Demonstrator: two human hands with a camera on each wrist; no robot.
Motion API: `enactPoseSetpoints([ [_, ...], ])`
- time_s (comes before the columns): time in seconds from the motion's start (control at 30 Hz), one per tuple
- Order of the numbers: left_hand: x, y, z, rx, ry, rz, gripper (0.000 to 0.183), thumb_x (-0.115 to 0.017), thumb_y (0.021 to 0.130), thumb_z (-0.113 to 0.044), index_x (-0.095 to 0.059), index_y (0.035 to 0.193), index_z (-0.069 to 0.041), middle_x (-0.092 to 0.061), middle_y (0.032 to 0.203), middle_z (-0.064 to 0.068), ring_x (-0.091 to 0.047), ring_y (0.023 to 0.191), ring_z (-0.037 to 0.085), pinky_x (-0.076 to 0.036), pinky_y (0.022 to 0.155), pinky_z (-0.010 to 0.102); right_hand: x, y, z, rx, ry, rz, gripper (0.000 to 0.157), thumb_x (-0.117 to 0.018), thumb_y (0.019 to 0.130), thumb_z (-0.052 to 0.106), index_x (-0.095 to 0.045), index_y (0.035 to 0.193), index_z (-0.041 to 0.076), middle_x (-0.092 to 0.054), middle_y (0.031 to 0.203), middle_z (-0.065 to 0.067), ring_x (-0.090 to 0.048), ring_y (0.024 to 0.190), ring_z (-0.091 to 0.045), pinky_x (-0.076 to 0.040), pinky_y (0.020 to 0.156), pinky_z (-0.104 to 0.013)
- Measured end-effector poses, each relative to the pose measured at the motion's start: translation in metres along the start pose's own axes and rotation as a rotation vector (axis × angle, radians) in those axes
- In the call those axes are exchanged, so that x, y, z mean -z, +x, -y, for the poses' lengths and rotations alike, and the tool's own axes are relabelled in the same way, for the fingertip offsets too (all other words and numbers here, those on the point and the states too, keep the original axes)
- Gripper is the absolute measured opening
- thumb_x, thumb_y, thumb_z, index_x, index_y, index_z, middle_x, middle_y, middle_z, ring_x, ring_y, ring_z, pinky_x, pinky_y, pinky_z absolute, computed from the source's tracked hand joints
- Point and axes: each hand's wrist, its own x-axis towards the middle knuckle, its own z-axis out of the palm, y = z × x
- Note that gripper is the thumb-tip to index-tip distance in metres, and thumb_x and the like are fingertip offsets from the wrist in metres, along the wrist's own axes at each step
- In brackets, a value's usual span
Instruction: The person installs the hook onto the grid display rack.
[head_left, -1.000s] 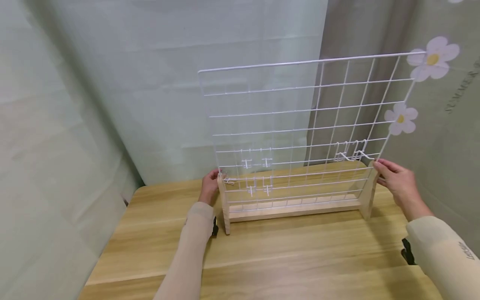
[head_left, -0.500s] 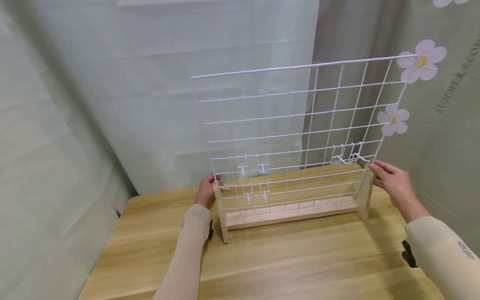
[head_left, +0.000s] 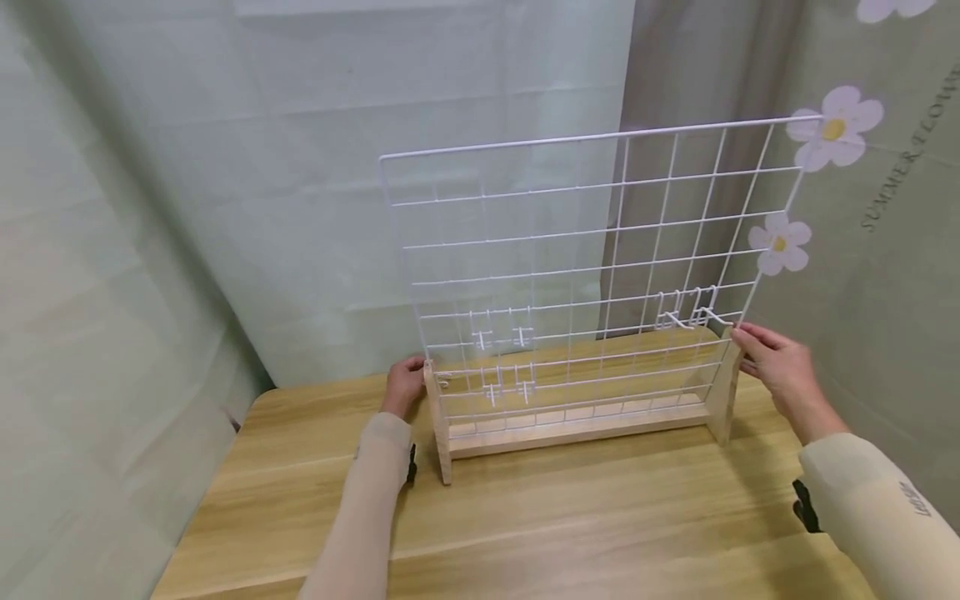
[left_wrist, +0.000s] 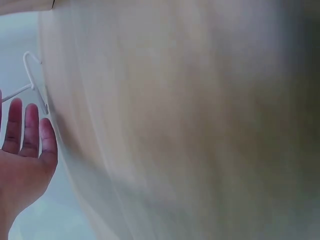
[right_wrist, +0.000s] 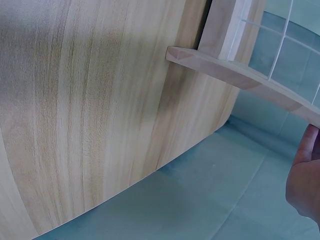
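Observation:
A white wire grid rack (head_left: 555, 225) stands upright in a wooden stand (head_left: 570, 429) on the table. My right hand (head_left: 783, 367) pinches the top of the stand's right side panel, with the thumb in front. In the right wrist view, fingers of the right hand (right_wrist: 306, 172) meet the edge of that panel (right_wrist: 250, 80). Beside the top of the left side panel (head_left: 438, 425) is my left hand (head_left: 405, 386). The left wrist view has this left hand (left_wrist: 25, 167) with its fingers extended near a bent white wire hook (left_wrist: 31, 75); its thumb is mostly hidden.
Several white hooks (head_left: 522, 387) hang on the grid's lower left part, and a pair of hooks (head_left: 705, 315) at the right. The wooden table (head_left: 585, 517) reaches back to pale fabric curtains (head_left: 322, 250). Flower prints (head_left: 780, 243) mark the right curtain.
The head view has shifted slightly. My left hand has drawn a little to the left of the side panel. My right hand keeps its hold, and the rack stays upright.

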Motion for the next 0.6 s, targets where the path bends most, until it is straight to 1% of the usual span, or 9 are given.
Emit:
enactPoseSetpoints([
  [0.13,0.015,-0.009,0.003,0.063,0.009,0.032,0.021,-0.062,0.096,-0.009,-0.067,0.110,0.007,-0.067,0.106,0.017,-0.057,0.094,0.023,-0.045,0.078,0.026,-0.001,-0.001,0.000,0.004,0.002,0.000,0.011,-0.068,0.095,0.021,-0.073,0.094,0.031,-0.070,0.087,0.021,-0.067,0.077,0.003,-0.054,0.065,-0.016],
  [0.2,0.022,-0.014,0.003,0.070,0.026,0.037,0.021,-0.063,0.096,-0.009,-0.067,0.111,0.006,-0.066,0.108,0.017,-0.057,0.096,0.023,-0.045,0.081,0.028,0.000,0.000,0.000,0.008,0.009,-0.001,0.012,-0.068,0.095,0.020,-0.073,0.093,0.031,-0.070,0.086,0.021,-0.066,0.076,0.003,-0.054,0.064,-0.016],
  [0.23,0.026,-0.016,0.003,0.077,0.019,0.034,0.021,-0.064,0.096,-0.009,-0.067,0.111,0.006,-0.066,0.109,0.017,-0.057,0.097,0.023,-0.045,0.082,0.028,0.000,0.001,0.000,0.009,0.015,-0.001,0.013,-0.068,0.095,0.020,-0.074,0.092,0.031,-0.070,0.086,0.021,-0.066,0.075,0.003,-0.054,0.064,-0.016],
  [0.33,0.037,-0.026,0.004,0.074,0.019,0.013,0.021,-0.066,0.095,-0.008,-0.067,0.109,0.008,-0.067,0.105,0.017,-0.057,0.096,0.024,-0.045,0.081,0.027,0.000,0.002,0.000,0.012,0.019,-0.004,0.014,-0.068,0.095,0.019,-0.074,0.091,0.032,-0.070,0.085,0.021,-0.066,0.074,0.003,-0.054,0.063,-0.016],
  [0.43,0.048,-0.038,0.007,0.081,0.012,0.002,0.022,-0.068,0.094,-0.007,-0.067,0.108,0.010,-0.068,0.103,0.018,-0.058,0.095,0.024,-0.045,0.078,0.023,0.000,0.003,-0.001,0.012,0.021,-0.005,0.014,-0.068,0.095,0.019,-0.073,0.090,0.032,-0.070,0.085,0.021,-0.066,0.074,0.004,-0.054,0.062,-0.015],
  [0.47,0.051,-0.043,0.007,0.079,0.023,0.000,0.022,-0.068,0.094,-0.007,-0.067,0.108,0.010,-0.068,0.104,0.018,-0.059,0.096,0.025,-0.045,0.078,0.023,0.000,0.003,-0.001,0.012,0.022,-0.004,0.014,-0.068,0.095,0.019,-0.073,0.090,0.031,-0.070,0.085,0.021,-0.066,0.074,0.004,-0.054,0.062,-0.015],
  [0.53,0.058,-0.053,0.009,0.085,0.034,0.003,0.023,-0.066,0.094,-0.007,-0.066,0.110,0.010,-0.067,0.107,0.020,-0.059,0.098,0.026,-0.045,0.078,0.023,0.000,0.003,-0.002,0.011,0.028,-0.001,0.014,-0.069,0.095,0.018,-0.074,0.091,0.031,-0.070,0.084,0.021,-0.066,0.074,0.004,-0.054,0.061,-0.016],
  [0.6,0.064,-0.064,0.010,0.113,0.034,0.008,0.024,-0.066,0.095,-0.009,-0.066,0.112,0.009,-0.066,0.110,0.020,-0.058,0.100,0.027,-0.046,0.081,0.026,0.000,0.002,-0.002,0.009,0.039,0.002,0.014,-0.069,0.094,0.018,-0.074,0.091,0.030,-0.070,0.084,0.021,-0.066,0.074,0.004,-0.054,0.061,-0.016],
])
